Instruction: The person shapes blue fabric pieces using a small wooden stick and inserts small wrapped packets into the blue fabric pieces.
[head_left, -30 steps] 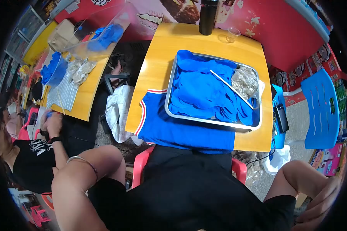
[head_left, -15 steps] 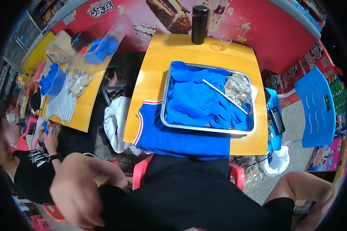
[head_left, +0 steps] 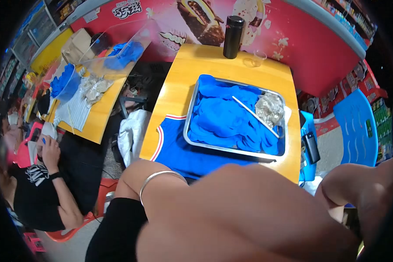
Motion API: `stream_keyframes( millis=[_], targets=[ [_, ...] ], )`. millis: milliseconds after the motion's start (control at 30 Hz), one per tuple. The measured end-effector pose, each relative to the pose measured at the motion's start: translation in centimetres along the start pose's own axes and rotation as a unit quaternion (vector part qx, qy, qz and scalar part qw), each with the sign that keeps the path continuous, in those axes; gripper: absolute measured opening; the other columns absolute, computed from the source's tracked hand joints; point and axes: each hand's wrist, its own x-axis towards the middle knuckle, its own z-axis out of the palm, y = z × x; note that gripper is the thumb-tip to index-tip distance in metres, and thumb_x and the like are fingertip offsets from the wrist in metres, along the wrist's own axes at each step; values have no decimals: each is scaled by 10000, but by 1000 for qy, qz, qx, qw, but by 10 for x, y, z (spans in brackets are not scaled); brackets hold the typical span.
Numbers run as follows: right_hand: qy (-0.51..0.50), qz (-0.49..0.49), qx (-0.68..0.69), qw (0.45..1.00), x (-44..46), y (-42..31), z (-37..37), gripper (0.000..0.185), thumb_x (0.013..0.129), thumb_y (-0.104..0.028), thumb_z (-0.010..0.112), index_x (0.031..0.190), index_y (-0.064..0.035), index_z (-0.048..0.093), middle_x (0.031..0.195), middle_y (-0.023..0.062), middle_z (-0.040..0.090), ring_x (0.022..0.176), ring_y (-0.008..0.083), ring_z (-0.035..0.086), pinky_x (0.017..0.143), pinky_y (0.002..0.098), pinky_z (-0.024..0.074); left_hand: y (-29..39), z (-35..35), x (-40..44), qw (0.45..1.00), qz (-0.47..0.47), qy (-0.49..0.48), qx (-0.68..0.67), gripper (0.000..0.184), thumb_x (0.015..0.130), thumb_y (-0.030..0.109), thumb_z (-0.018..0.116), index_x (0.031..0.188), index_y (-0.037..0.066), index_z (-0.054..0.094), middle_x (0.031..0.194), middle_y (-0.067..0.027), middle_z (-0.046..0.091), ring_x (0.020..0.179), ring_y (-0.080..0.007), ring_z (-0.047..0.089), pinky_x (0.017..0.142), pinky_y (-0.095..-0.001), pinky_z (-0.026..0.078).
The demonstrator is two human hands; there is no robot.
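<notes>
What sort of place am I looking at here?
Probably a small shop doubling as a workspace: a red panel with ice-cream pictures and packed shelves suggest retail, while a metal tray of flat blue pieces on a yellow table suggests handwork.

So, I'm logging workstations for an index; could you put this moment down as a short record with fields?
left hand: blurred and close to the camera; cannot tell whether it holds anything
right hand: cannot be made out
tray: metal, on the yellow table
in the tray: blue pieces, a pale stick across them, a clear bag
by the tray's near side: blue cloth with red-and-white trim
far end of table: black bottle, clear cup
left of view: a co-worker's hand
</notes>
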Motion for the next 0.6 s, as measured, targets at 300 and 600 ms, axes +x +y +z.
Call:
stream_keyframes(
  millis=[300, 600],
  targets=[
    [-135, -75, 34, 987, -25, -12, 55, 432, 874, -229, 593, 1228, -37, 434, 1137, 126, 494, 674, 100, 508, 589, 296, 452, -75, 54, 31, 989, 46, -68, -127, 129, 824, 146, 639, 897, 42, 660, 808, -103, 645, 691, -205, 633, 585, -276, 486],
    [-149, -111, 14, 983, -23, -10, 30, 449, 871, -247, 598, 1223, -20, 434, 1143, 143, 492, 647, 97, 507, 567, 265, 438, -94, 94, 48, 970, 126, -96, -185, 142, 859, 164, 593, 890, 47, 667, 809, -101, 657, 703, -220, 631, 597, -290, 474]
  ],
)
